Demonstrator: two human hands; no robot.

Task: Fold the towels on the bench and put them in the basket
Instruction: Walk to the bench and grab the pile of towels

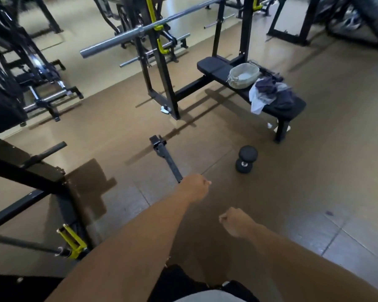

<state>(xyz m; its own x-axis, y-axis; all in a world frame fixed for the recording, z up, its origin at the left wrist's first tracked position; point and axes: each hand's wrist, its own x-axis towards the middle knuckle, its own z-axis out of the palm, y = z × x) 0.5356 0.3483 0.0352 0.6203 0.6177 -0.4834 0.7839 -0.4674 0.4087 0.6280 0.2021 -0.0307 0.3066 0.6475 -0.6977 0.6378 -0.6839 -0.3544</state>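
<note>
A black weight bench (pixel 214 67) stands on the far right of the gym floor. A beige woven basket (pixel 243 75) sits on its pad, with something pale inside. Beside it lies a crumpled heap of towels (pixel 271 92), dark blue and light grey, one end hanging over the bench edge. My left hand (pixel 195 188) and my right hand (pixel 236 222) are both stretched out low in front of me, fingers curled, holding nothing, well short of the bench.
A black dumbbell (pixel 246 159) stands on the brown floor between me and the bench. A barbell (pixel 140 32) rests on the rack above the bench head. A black floor bar (pixel 166 159) and machine frames (pixel 31 179) crowd the left.
</note>
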